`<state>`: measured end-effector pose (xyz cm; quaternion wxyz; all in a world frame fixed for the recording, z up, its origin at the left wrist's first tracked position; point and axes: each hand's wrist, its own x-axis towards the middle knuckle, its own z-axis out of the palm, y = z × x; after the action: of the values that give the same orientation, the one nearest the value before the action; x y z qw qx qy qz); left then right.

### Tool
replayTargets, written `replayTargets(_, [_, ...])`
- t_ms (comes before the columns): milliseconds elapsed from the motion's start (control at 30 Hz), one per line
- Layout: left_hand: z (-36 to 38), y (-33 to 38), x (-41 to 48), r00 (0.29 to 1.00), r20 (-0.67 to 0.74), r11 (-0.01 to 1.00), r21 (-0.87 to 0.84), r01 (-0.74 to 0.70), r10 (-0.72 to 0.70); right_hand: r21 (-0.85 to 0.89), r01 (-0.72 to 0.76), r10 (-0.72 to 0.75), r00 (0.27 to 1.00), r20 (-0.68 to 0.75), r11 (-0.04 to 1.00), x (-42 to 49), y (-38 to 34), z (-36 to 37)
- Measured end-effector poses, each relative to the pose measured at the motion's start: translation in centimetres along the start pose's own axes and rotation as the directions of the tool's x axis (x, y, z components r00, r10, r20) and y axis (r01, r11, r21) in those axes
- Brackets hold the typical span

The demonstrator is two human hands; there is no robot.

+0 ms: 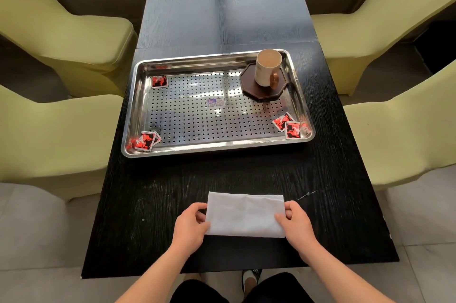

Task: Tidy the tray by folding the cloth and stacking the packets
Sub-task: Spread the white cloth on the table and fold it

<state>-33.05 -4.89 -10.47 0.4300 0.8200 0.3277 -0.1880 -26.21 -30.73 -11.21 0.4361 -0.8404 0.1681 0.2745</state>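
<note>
Both hands on the cloth (244,215), near edge of the bench (172,204), 6 o'clock from the tray (217,150). Left hand (191,225) pinches the cloth's left short edge, right hand (297,222) pinches the right short edge; fingers closed on fabric both sides. Cloth is white, soft weave, folded to a flat rectangle, long side left-right, lying on the bench.

Clearance: bare black bench between cloth and tray, also left and right of my hands. Yellow-green upholstered chairs (56,134) crowd both long bench edges. Bench edge runs just under my wrists.

Tray: shiny stainless, rectangular, rounded corners, raised rim, perforated insert with a small label (216,102) at centre. Packets are red/black/white squares, glossy:
- single packet (159,81) at 10 o'clock corner
- overlapping pair (146,141) at 8 o'clock corner, touching the rim slope
- second pair (288,125) at 4 o'clock corner, overlapping, one tilted

At 1 o'clock: cream mug (266,68), upright, copper-coloured round handle, sitting on a dark octagonal coaster (256,91). Coaster is well apart from the packets.

Bench top is black, with open wood grain and a seam running across past the tray.
</note>
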Motion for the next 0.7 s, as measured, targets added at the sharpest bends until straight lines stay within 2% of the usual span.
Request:
replayTargets(233, [0.6, 0.3, 0.8, 0.989, -0.131, 0.998, -0.029, 0.062, -0.065, -0.024, -0.04, 0.038, 0.996, -0.076, 0.999, 0.7, -0.3, 0.7])
replayTargets(367, [0.7, 0.3, 1.0, 0.986, -0.141, 0.996, 0.014, 0.091, -0.088, 0.023, 0.0, 0.003, 0.988, -0.154, 1.0, 0.6, -0.7, 0.6])
replayTargets(433, [1.0, 0.6, 0.7, 0.985, -0.158, 0.993, 0.092, 0.079, -0.064, 0.025, 0.033, -0.027, 0.979, -0.204, 0.999, 0.3, -0.8, 0.5])
replayTargets(467, [1.0, 0.7, 0.4, 0.985, -0.173, 0.986, 0.16, 0.043, -0.015, 0.012, 0.058, -0.053, 0.97, -0.236, 0.998, 0.1, -0.8, 0.4])
replayTargets(533, [1.2, 0.6, -0.2, 0.965, -0.173, 0.933, 0.336, -0.13, 0.197, -0.055, 0.12, -0.131, 0.944, -0.302, 0.991, -0.5, -0.8, 0.3])
replayTargets(600, [1.4, 0.7, -0.4, 0.896, -0.088, 0.8, 0.495, -0.34, 0.435, -0.153, 0.187, -0.228, 0.92, -0.319, 0.97, -1.1, -0.8, 0.3])
replayTargets(633, [1.4, 0.9, -0.5, 0.868, -0.021, 0.736, 0.542, -0.407, 0.496, -0.2, 0.214, -0.269, 0.913, -0.306, 0.956, -1.3, -0.9, 0.4])
replayTargets(700, [1.6, 1.7, 0.0, 0.849, 0.13, 0.636, 0.607, -0.476, 0.512, -0.274, 0.24, -0.312, 0.914, -0.26, 0.931, -1.3, -1.3, 0.7])
